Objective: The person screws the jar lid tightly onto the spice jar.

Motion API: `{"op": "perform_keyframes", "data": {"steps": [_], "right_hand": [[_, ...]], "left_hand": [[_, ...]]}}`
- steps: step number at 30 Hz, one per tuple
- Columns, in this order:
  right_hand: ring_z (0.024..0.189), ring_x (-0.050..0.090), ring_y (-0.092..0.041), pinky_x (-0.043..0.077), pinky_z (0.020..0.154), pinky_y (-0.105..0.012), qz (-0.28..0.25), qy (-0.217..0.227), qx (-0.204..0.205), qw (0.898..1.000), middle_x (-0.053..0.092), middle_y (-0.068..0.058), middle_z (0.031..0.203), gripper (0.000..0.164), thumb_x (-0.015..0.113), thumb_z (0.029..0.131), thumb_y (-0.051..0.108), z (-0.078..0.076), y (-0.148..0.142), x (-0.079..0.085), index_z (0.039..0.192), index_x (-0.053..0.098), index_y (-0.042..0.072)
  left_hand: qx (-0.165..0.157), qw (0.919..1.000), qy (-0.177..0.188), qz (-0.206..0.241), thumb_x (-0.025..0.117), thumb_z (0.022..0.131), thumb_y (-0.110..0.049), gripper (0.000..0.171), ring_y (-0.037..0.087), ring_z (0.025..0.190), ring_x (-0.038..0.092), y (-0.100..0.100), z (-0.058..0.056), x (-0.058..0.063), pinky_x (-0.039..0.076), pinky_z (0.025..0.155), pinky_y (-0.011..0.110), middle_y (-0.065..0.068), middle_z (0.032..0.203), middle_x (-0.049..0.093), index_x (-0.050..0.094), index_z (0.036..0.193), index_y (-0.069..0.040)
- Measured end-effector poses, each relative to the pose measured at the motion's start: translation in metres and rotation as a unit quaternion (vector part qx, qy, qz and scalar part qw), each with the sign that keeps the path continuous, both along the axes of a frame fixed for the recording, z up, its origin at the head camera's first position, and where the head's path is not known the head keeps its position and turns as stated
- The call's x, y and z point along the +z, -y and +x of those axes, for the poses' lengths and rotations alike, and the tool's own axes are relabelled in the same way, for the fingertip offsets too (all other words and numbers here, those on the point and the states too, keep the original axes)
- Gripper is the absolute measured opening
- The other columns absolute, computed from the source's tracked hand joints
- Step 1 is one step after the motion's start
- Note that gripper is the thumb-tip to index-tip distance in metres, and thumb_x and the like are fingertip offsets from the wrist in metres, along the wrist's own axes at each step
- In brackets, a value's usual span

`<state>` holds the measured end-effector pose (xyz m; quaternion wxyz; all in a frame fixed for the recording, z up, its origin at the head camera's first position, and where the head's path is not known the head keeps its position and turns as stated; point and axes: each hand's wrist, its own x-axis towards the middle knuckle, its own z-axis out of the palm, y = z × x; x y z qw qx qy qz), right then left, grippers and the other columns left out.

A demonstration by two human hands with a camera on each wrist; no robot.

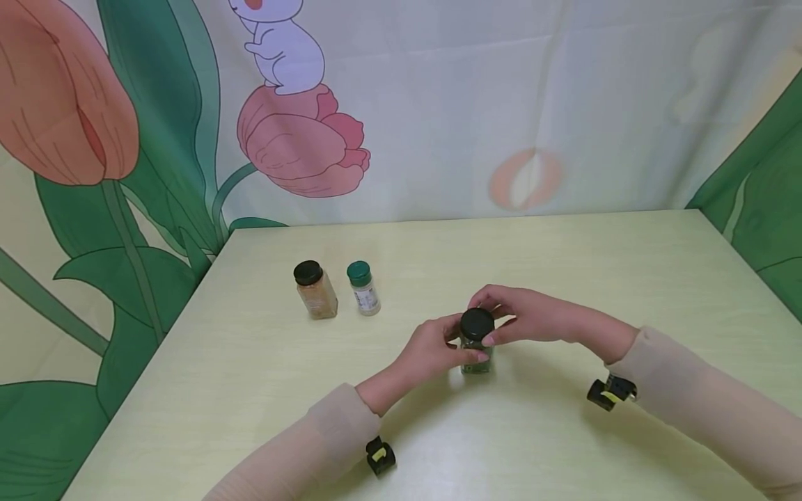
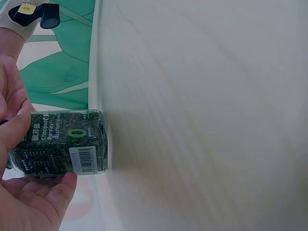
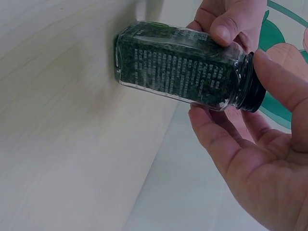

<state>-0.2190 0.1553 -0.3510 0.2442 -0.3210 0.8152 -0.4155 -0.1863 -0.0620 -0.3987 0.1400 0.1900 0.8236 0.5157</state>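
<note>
A square glass jar of chopped parsley (image 1: 477, 355) stands upright on the table, its black cap (image 1: 477, 324) on. Dark green flakes fill it, and the left wrist view shows its label with a barcode (image 2: 86, 160). My left hand (image 1: 432, 348) grips the jar's body from the left, thumb across the near side. From the right, my right hand (image 1: 529, 314) holds the top of the same jar. In the right wrist view, that hand's thumb (image 3: 281, 77) lies against the cap and its fingertips touch the jar below the neck.
Farther back and to the left stand a black-capped jar of tan powder (image 1: 317, 296) and a smaller green-capped shaker (image 1: 365, 289). The pale table (image 1: 219, 417) reaches back to a printed flower curtain (image 1: 438, 125).
</note>
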Motion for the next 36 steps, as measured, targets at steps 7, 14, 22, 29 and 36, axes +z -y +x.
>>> {"op": "perform_keyframes", "data": {"steps": [7, 14, 22, 29, 36], "right_hand": [[0.132, 0.058, -0.042, 0.055, 0.107, -0.046, 0.019, 0.025, 0.017, 0.999, 0.059, -0.026, 0.134, 0.057, 0.074, 0.093, 0.010, -0.001, 0.000, 0.009, 0.140, 0.045, 0.000], [0.138, 0.053, -0.046, 0.052, 0.111, -0.051, 0.048, 0.043, 0.070, 0.995, 0.055, -0.025, 0.141, 0.061, 0.071, 0.095, 0.009, -0.009, -0.001, 0.017, 0.149, 0.042, 0.001], [0.135, 0.056, -0.040, 0.051, 0.112, -0.048, 0.059, 0.029, 0.075, 0.995, 0.060, -0.018, 0.140, 0.048, 0.068, 0.097, 0.010, -0.013, -0.002, 0.019, 0.142, 0.053, 0.004], [0.132, 0.059, -0.038, 0.047, 0.114, -0.054, 0.042, 0.028, 0.068, 0.996, 0.062, -0.017, 0.137, 0.045, 0.069, 0.097, 0.010, -0.014, -0.002, 0.015, 0.139, 0.054, 0.003], [0.128, 0.062, -0.036, 0.047, 0.114, -0.052, 0.032, 0.013, 0.063, 0.997, 0.064, -0.017, 0.133, 0.042, 0.071, 0.096, 0.011, -0.013, -0.001, 0.012, 0.135, 0.057, 0.005]], "left_hand": [[0.001, 1.0000, 0.003, -0.005, 0.081, 0.088, -0.019, 0.053, 0.029, 0.129, 0.065, -0.001, 0.000, -0.001, 0.053, 0.108, 0.047, 0.013, 0.135, 0.070, 0.064, 0.136, -0.004], [0.006, 0.9999, 0.005, -0.012, 0.082, 0.088, -0.020, 0.049, 0.028, 0.129, 0.065, -0.002, 0.000, -0.001, 0.054, 0.104, 0.043, 0.011, 0.134, 0.071, 0.066, 0.133, -0.007], [0.007, 0.9999, 0.004, -0.014, 0.082, 0.088, -0.021, 0.052, 0.028, 0.128, 0.066, -0.002, -0.001, -0.002, 0.054, 0.104, 0.042, 0.011, 0.134, 0.071, 0.065, 0.135, -0.006], [0.006, 0.9999, 0.004, -0.014, 0.082, 0.088, -0.022, 0.052, 0.027, 0.126, 0.067, -0.001, 0.000, 0.000, 0.055, 0.100, 0.038, 0.011, 0.133, 0.071, 0.065, 0.135, -0.007], [0.006, 0.9999, 0.003, -0.013, 0.082, 0.088, -0.021, 0.052, 0.026, 0.124, 0.067, 0.000, 0.000, -0.001, 0.054, 0.096, 0.033, 0.011, 0.132, 0.072, 0.065, 0.135, -0.007]]}}
